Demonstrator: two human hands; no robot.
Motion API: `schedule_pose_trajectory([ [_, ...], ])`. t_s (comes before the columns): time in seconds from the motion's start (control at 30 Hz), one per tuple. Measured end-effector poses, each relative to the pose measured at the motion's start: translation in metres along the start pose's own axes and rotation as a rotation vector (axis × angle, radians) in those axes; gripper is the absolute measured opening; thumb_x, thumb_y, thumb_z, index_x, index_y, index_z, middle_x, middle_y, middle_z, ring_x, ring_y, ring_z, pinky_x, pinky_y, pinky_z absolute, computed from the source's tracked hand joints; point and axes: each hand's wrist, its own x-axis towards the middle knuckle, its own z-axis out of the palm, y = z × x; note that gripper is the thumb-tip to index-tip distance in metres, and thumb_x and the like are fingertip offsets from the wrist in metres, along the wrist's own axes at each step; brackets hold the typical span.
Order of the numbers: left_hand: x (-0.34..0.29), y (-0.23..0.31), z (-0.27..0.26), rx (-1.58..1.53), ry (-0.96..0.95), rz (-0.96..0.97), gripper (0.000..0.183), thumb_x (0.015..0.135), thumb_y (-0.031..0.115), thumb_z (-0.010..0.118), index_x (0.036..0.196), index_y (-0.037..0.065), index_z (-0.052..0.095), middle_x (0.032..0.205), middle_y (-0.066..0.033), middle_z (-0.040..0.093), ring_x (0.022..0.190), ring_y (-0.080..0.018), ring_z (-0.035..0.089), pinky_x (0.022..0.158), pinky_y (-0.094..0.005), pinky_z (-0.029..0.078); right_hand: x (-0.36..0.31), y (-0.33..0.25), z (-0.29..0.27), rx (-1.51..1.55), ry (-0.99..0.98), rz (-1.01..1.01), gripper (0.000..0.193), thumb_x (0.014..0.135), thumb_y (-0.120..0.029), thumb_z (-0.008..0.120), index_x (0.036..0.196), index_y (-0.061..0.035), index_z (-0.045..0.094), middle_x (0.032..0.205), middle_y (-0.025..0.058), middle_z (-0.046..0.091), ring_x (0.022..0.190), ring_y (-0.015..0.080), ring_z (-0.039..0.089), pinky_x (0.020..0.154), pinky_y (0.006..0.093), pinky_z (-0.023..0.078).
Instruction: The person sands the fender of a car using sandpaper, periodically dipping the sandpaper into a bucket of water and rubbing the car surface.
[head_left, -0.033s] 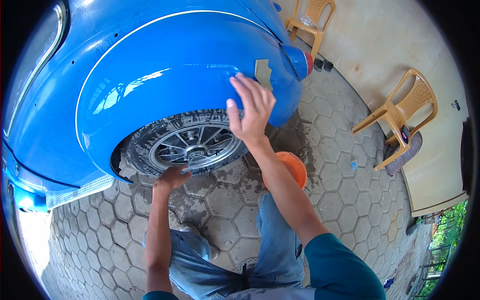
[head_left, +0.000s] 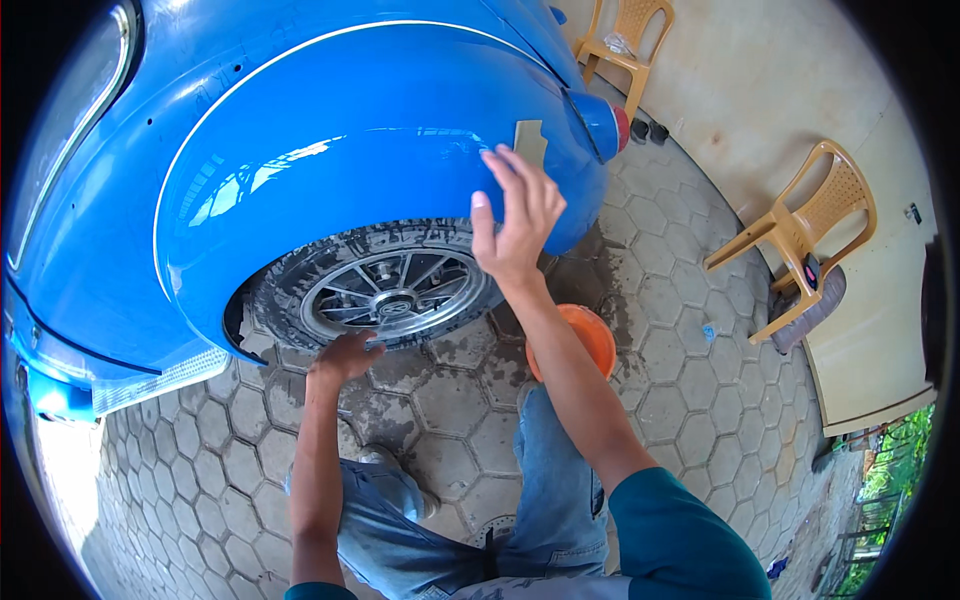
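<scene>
A blue car's rounded rear fender (head_left: 330, 160) fills the upper left, glossy and edged with a thin white line. Below its arch sits a wet, dirty tyre (head_left: 285, 305) around a silver spoked wheel (head_left: 395, 305). My right hand (head_left: 520, 220) is raised in front of the fender, open, fingers spread and holding nothing visible. Just beyond its fingertips, a torn-edged beige piece (head_left: 531, 143) lies flat against the fender; contact with it cannot be told. My left hand (head_left: 343, 358) is low by the tyre's near edge, thumb apart, other fingers partly hidden, with nothing visible in it.
An orange bucket (head_left: 590, 340) stands on wet hexagonal paving (head_left: 440, 410), partly behind my right forearm. To the right, a tan plastic chair (head_left: 820, 215) stands by a pale wall, a grey cushion-like bundle (head_left: 810, 310) beneath it. Another chair (head_left: 630, 45) is farther back.
My right hand has shifted slightly to the right across the fender. My left hand stays almost where it was by the tyre.
</scene>
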Motion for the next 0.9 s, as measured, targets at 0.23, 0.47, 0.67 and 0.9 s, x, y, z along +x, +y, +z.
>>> schedule_pose_trajectory([
  [0.23, -0.025, -0.023, 0.001, 0.036, -0.036, -0.024, 0.055, 0.090, 0.048, 0.052, 0.129, 0.009, 0.054, 0.115, -0.0217, 0.063, 0.110, -0.0354, 0.059, 0.094, -0.0426, 0.046, -0.010, 0.035, 0.028, 0.024, -0.057, 0.406, 0.060, 0.095, -0.039, 0.046, 0.146, -0.0100, 0.034, 0.151, 0.0164, 0.030, 0.141, 0.0399, 0.020, 0.111, 0.0563, 0.012],
  [0.47, -0.040, -0.047, -0.001, 0.039, -0.020, -0.033, 0.055, 0.090, 0.048, 0.052, 0.131, 0.010, 0.053, 0.118, -0.0210, 0.062, 0.112, -0.0352, 0.057, 0.096, -0.0419, 0.044, -0.037, -0.083, 0.067, -0.027, -0.326, -0.127, 0.046, 0.096, -0.036, 0.047, 0.140, -0.0257, 0.046, 0.152, 0.0062, 0.032, 0.143, 0.0339, 0.022, 0.113, 0.0591, 0.001],
  [0.67, -0.045, -0.020, -0.019, -0.059, -0.032, -0.110, 0.057, 0.091, 0.049, 0.051, 0.134, 0.011, 0.050, 0.121, -0.0197, 0.061, 0.115, -0.0337, 0.056, 0.097, -0.0403, 0.043, -0.044, -0.087, 0.076, -0.003, -0.231, -0.098, 0.054, 0.087, -0.023, 0.062, 0.138, -0.0355, 0.048, 0.149, -0.0024, 0.038, 0.138, 0.0260, 0.034, 0.111, 0.0572, 0.014],
  [0.9, -0.022, 0.000, -0.020, -0.056, -0.051, -0.079, 0.055, 0.092, 0.048, 0.050, 0.133, 0.011, 0.051, 0.121, -0.0206, 0.060, 0.115, -0.0346, 0.056, 0.096, -0.0403, 0.044, -0.031, -0.016, 0.037, -0.158, -0.140, -0.246, 0.039, 0.090, -0.024, 0.057, 0.128, -0.0335, 0.059, 0.141, -0.0011, 0.049, 0.133, 0.0230, 0.041, 0.113, 0.0493, 0.013],
])
